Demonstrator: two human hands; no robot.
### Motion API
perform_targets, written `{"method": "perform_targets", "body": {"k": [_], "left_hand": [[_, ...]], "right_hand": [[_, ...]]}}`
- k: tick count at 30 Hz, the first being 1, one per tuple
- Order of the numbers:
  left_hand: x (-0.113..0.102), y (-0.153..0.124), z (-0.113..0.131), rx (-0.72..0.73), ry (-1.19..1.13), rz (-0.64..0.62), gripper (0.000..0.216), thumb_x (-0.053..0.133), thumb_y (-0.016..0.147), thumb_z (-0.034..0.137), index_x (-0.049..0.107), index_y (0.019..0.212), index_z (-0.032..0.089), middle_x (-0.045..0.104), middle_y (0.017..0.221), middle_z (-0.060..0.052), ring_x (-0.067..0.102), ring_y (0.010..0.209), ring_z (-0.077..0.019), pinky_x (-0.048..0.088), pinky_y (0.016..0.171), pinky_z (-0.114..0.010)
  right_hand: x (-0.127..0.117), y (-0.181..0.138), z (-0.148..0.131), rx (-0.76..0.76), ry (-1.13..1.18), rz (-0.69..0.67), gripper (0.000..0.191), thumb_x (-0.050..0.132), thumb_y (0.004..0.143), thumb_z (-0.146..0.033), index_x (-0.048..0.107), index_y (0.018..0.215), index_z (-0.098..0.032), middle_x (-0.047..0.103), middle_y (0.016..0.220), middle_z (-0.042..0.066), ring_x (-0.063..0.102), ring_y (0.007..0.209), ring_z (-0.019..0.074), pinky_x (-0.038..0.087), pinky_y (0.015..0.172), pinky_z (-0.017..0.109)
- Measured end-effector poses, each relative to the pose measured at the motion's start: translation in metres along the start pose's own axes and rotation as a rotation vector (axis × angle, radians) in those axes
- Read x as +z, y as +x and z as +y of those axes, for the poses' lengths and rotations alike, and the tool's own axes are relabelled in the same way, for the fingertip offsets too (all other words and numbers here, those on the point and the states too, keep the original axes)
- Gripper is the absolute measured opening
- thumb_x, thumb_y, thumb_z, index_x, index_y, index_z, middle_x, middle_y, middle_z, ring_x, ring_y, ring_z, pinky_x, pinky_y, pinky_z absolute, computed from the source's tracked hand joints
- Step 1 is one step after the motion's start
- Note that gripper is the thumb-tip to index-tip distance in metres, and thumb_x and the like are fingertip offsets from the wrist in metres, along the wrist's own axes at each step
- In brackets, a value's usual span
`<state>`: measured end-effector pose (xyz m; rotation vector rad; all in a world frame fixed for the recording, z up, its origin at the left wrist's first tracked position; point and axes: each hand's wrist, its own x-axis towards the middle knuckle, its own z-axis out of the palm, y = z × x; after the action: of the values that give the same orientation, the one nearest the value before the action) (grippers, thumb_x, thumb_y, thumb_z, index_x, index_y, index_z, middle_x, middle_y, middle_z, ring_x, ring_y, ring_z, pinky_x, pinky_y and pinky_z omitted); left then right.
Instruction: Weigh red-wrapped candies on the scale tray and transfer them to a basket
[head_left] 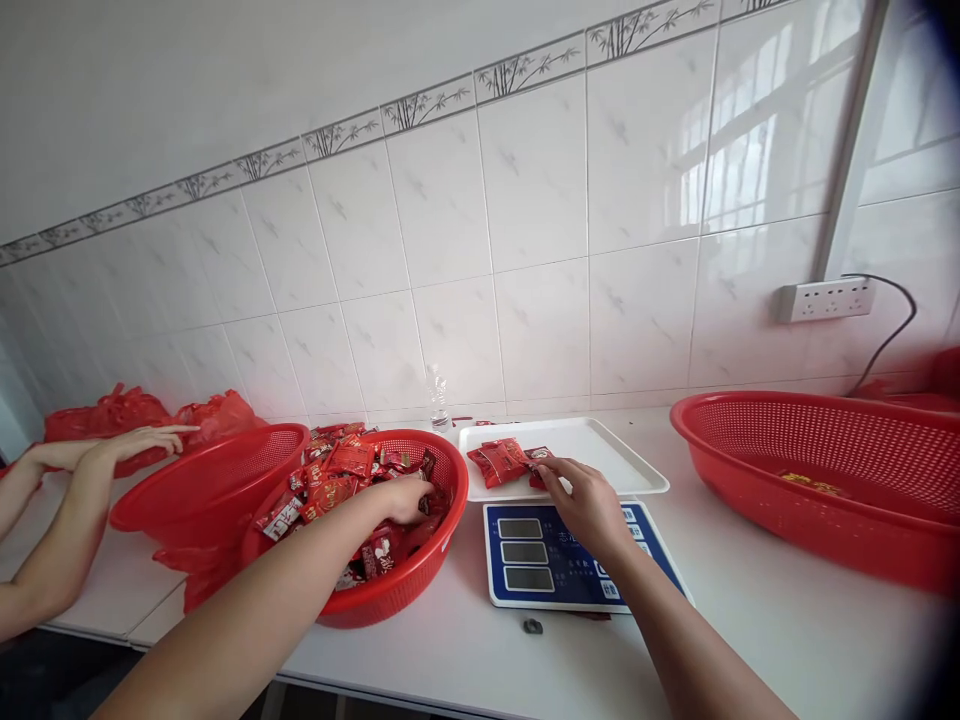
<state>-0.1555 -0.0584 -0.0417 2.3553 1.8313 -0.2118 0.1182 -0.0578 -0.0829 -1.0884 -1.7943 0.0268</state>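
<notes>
My left hand [409, 499] reaches into a red plastic basket [390, 598] heaped with small red and dark snack packets [351, 457]. Its fingers bend down among the packets and their tips are hidden, so whether they grip one is unclear. Over the near edge of a white tray [615, 462], my right hand [589, 500] pinches the edge of a small dark-red packet [539, 455]. Beside that packet, bright red packets [498, 461] lie on the tray's left part. The tray sits on a scale with a blue panel [559, 575], partly covered by my right forearm.
Another person's hands [150, 440] are at the left, near red plastic bags [105, 412] and a second red basket [202, 490]. A large red basket [795, 520] with something yellow inside stands right. A clear bottle [438, 400], a small dark object [532, 626] and a wall socket strip [827, 299] are also visible.
</notes>
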Motion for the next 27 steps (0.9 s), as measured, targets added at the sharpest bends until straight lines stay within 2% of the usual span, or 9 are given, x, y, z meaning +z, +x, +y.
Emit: {"method": "perform_targets", "body": {"k": [4,6,10,13,15,18,23,25,27], "left_hand": [[0.001,0.007,-0.010,-0.098,-0.127,0.062,0.016,0.065,0.053,0.012,0.066,0.068,0.018,0.066,0.075,-0.004,0.060,0.070,-0.0201,0.044,0.061,-0.026],[-0.001,0.006,-0.015,-0.120,-0.183,0.142,0.011,0.060,0.057,0.008,0.063,0.061,0.017,0.065,0.070,-0.002,0.059,0.068,-0.0171,0.043,0.060,-0.024],[-0.013,0.001,-0.022,-0.121,-0.228,0.246,0.010,0.055,0.065,0.012,0.063,0.069,0.017,0.063,0.070,0.000,0.057,0.068,-0.0142,0.042,0.061,-0.022],[-0.030,0.000,-0.017,-0.141,-0.284,0.390,0.010,0.053,0.070,0.016,0.061,0.075,0.018,0.060,0.065,0.002,0.054,0.063,-0.0125,0.040,0.057,-0.021],[-0.043,0.000,-0.007,-0.165,-0.341,0.495,0.009,0.052,0.072,0.016,0.060,0.076,0.017,0.057,0.062,0.003,0.051,0.060,-0.0113,0.038,0.056,-0.020],[-0.057,0.004,0.019,-0.142,-0.494,0.573,0.008,0.055,0.073,0.017,0.059,0.080,0.016,0.056,0.065,0.003,0.050,0.060,-0.0101,0.038,0.058,-0.020],[-0.057,0.025,0.075,-0.043,-0.802,0.508,0.011,0.054,0.075,0.013,0.056,0.086,0.016,0.058,0.068,0.001,0.053,0.059,-0.0087,0.040,0.057,-0.019],[-0.052,0.041,0.092,-0.017,-0.807,0.487,0.013,0.053,0.076,0.013,0.056,0.088,0.016,0.060,0.071,0.000,0.055,0.062,-0.0091,0.041,0.057,-0.019],[-0.046,0.057,0.103,-0.023,-0.713,0.474,0.017,0.055,0.076,0.016,0.055,0.092,0.017,0.062,0.075,-0.001,0.056,0.065,-0.0106,0.042,0.059,-0.020]], "right_hand": [[0.000,0.001,0.001,-0.015,-0.010,0.026,0.030,0.038,0.086,-0.037,0.064,0.085,-0.023,0.070,0.084,0.004,0.063,0.078,0.0200,0.046,0.069,0.032],[0.000,0.001,0.001,-0.022,-0.013,0.036,0.030,0.038,0.086,-0.037,0.064,0.084,-0.023,0.070,0.084,0.004,0.063,0.077,0.0200,0.046,0.068,0.032],[-0.001,0.000,0.001,-0.009,-0.001,0.060,0.029,0.039,0.085,-0.037,0.064,0.084,-0.023,0.070,0.085,0.003,0.063,0.076,0.0191,0.046,0.068,0.031],[-0.001,0.000,0.002,0.032,0.008,0.088,0.029,0.040,0.085,-0.037,0.065,0.085,-0.023,0.070,0.087,0.003,0.063,0.078,0.0196,0.046,0.070,0.031],[-0.001,0.000,0.001,0.057,0.021,0.103,0.029,0.040,0.085,-0.037,0.065,0.085,-0.023,0.070,0.087,0.003,0.063,0.080,0.0198,0.045,0.072,0.032],[-0.003,0.001,0.000,0.085,0.066,0.110,0.029,0.039,0.085,-0.037,0.065,0.086,-0.023,0.070,0.088,0.003,0.062,0.082,0.0195,0.045,0.073,0.031],[-0.011,0.003,-0.001,0.209,0.170,0.201,0.032,0.041,0.084,-0.042,0.064,0.084,-0.020,0.069,0.087,0.006,0.062,0.083,0.0203,0.045,0.072,0.031],[-0.014,0.004,0.001,0.263,0.208,0.240,0.033,0.042,0.083,-0.044,0.064,0.086,-0.019,0.069,0.088,0.007,0.062,0.084,0.0205,0.045,0.073,0.031],[-0.016,0.004,0.002,0.286,0.231,0.256,0.035,0.042,0.083,-0.045,0.064,0.087,-0.019,0.069,0.090,0.007,0.062,0.085,0.0207,0.046,0.072,0.031]]}}
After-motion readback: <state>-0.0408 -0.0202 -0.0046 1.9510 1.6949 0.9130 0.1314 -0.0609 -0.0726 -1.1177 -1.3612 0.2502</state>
